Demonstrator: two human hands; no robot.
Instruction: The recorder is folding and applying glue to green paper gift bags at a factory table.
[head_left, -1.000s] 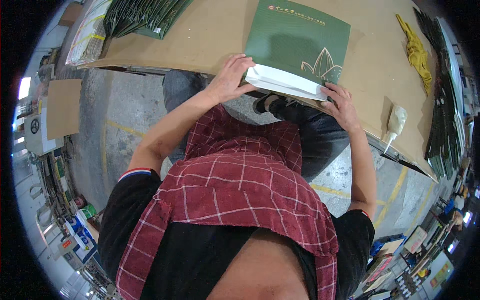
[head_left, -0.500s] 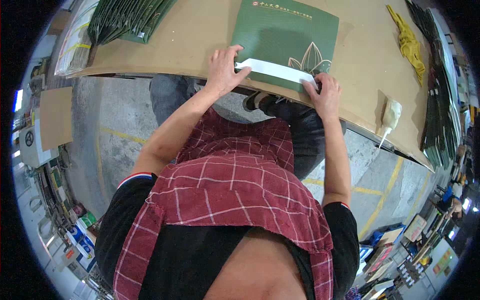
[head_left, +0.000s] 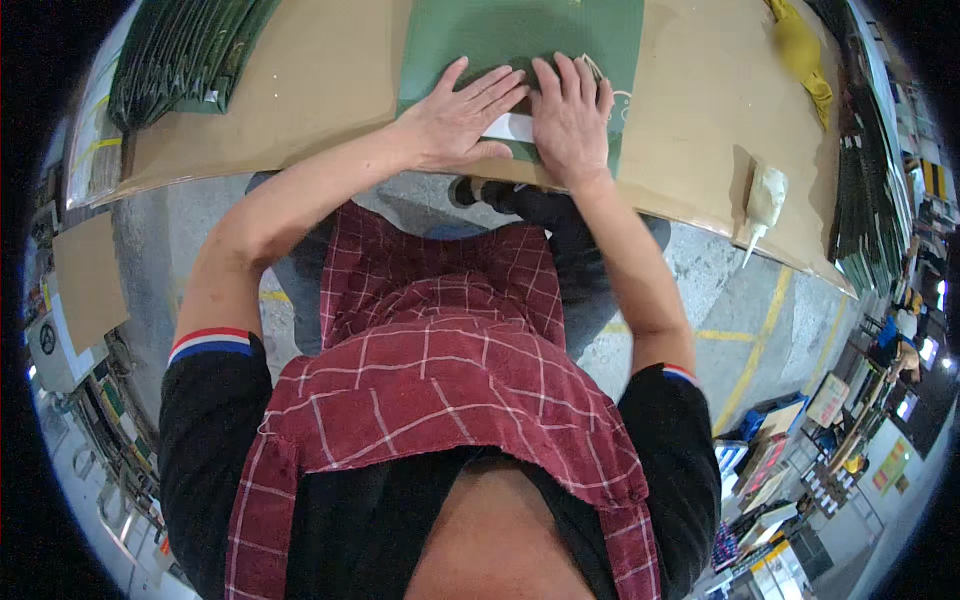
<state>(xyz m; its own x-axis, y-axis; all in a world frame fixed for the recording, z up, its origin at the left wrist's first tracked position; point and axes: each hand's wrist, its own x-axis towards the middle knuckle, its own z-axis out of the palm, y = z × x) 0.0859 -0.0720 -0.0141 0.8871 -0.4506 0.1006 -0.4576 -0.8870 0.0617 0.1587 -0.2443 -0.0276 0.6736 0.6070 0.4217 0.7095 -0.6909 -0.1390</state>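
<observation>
A flat green paper bag [head_left: 470, 45] with a pale leaf print lies on the brown table [head_left: 320, 90] near its front edge. A white folded flap [head_left: 508, 127] shows at the bag's near edge. My left hand [head_left: 458, 115] lies flat on the bag, fingers spread, just left of the flap. My right hand [head_left: 570, 118] presses flat on the bag beside it, fingers together, covering the flap's right part. The two hands touch near the middle.
A stack of green bags [head_left: 180, 55] lies at the table's back left. A yellow cloth [head_left: 800, 50] and a pale glue bottle [head_left: 763, 200] sit at the right. More green sheets [head_left: 870, 190] line the right edge. Cardboard [head_left: 85, 280] and shelves stand on the floor at left.
The bag was partly lifted off the table's edge with both hands on its white flap. It now lies flat on the table and both hands have come together, pressing down on it.
</observation>
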